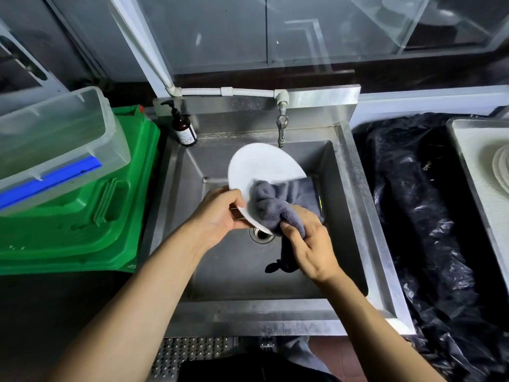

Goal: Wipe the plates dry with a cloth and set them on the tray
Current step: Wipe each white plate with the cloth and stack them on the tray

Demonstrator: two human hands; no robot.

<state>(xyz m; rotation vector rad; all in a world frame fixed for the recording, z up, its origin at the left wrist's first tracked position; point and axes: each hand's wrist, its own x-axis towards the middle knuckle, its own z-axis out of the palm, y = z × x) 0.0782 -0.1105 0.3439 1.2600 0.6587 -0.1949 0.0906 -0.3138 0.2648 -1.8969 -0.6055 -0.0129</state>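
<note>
A white plate (261, 166) is held tilted above the steel sink (345, 216). My left hand (217, 213) grips its near left rim, thumb on top. A grey cloth (278, 201) lies bunched against the plate's lower right face, and my right hand (308, 241) grips the cloth from below; a dark tail of the cloth hangs down into the basin. At the far right edge a pale tray (473, 166) holds a stack of white plates (501, 169), only partly in view.
A tap (281, 125) and a brown pump bottle (183, 126) stand at the sink's back. On the left a clear plastic tub (55, 144) sits on a green bin lid (82, 224). Black plastic sheeting (418, 216) fills the gap between sink and tray.
</note>
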